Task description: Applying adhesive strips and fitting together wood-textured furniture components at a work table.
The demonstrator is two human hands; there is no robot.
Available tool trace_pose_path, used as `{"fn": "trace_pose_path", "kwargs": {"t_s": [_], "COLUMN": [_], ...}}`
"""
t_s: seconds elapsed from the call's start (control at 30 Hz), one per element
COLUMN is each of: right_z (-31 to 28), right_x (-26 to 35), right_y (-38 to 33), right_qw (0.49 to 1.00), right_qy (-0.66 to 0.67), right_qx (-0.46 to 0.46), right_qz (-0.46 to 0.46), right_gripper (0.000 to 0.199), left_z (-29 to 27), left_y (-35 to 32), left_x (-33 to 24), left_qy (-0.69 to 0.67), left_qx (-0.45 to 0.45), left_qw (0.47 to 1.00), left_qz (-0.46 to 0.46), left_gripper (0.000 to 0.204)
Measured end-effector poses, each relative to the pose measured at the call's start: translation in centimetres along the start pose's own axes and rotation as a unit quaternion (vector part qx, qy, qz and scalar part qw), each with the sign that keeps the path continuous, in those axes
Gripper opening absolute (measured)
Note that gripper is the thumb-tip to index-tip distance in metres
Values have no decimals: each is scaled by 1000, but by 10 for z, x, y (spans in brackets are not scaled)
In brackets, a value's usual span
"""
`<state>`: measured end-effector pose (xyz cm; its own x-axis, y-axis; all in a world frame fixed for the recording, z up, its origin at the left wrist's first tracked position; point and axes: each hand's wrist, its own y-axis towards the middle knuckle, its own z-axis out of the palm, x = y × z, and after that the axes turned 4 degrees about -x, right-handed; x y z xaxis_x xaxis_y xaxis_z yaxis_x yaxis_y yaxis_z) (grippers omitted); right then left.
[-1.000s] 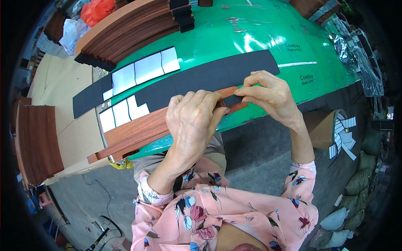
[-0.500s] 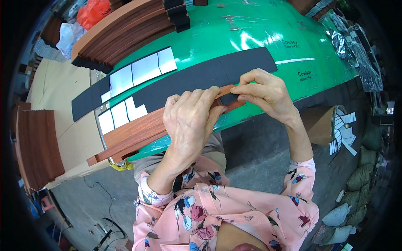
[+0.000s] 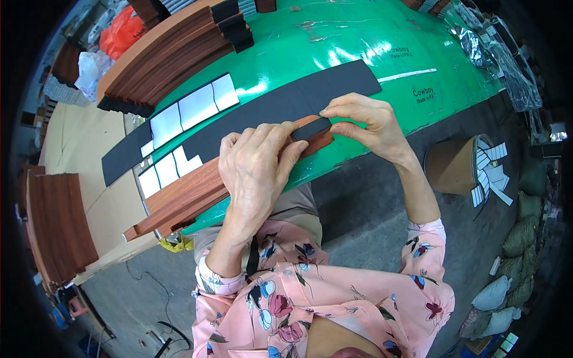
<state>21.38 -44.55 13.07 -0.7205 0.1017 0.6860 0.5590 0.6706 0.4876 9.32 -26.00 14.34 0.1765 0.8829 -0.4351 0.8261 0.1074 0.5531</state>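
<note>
A long reddish-brown wood-grain moulding [image 3: 185, 200] lies slantwise along the near edge of the green table. My left hand [image 3: 250, 164] is closed over its right part, thumb on the near side and fingers across the top. At the moulding's right end a small black pad [image 3: 311, 127] lies between my two hands. My right hand [image 3: 364, 124] pinches the pad's right corner between thumb and forefinger. Just beyond stretches a long black foam sheet [image 3: 268, 113], with white-backed pieces [image 3: 167, 170] at its left end.
Stacked brown mouldings [image 3: 161, 56] stand at the back left on the green table [image 3: 286, 45]. A second black strip with white backing [image 3: 194, 110] lies beside them. More mouldings [image 3: 62, 227] rest at the left. A brown bin [image 3: 450, 167] with white scraps stands on the floor at right.
The black pad now shows broadly across the moulding's end, where mostly brown showed before. My right fingers have shifted onto its corner. The whole view has moved slightly.
</note>
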Motion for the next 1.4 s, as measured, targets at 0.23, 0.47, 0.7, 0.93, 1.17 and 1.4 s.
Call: {"fn": "trace_pose_path", "kwargs": {"t_s": [0.23, 0.47, 0.7, 0.93, 1.17, 1.4], "right_z": [2, 2, 0, 4, 29, 35], "right_x": [8, 4, 1, -13, 13, 9], "right_y": [1, 4, 2, -9, -2, -40], "right_qw": [1000, 1000, 999, 981, 992, 941], "right_qy": [-3, -1, 33, 163, -73, -288], "right_qx": [-9, -5, 20, 5, -100, -87], "right_qz": [12, 2, 22, 104, -29, -154], "right_gripper": [18, 18, 18, 19, 31, 32], "left_z": [2, 2, 1, 7, 0, 5], "left_y": [-3, -3, -5, -3, -12, -19], "left_x": [1, 3, 3, -1, 20, 8], "left_qy": [7, 14, 10, 20, 62, 59], "left_qx": [-23, -26, -23, -39, -127, -138], "left_qw": [1000, 999, 1000, 998, 980, 974], "left_qz": [16, 19, 17, 45, 138, 168], "left_gripper": [22, 23, 24, 26, 29, 24]}}
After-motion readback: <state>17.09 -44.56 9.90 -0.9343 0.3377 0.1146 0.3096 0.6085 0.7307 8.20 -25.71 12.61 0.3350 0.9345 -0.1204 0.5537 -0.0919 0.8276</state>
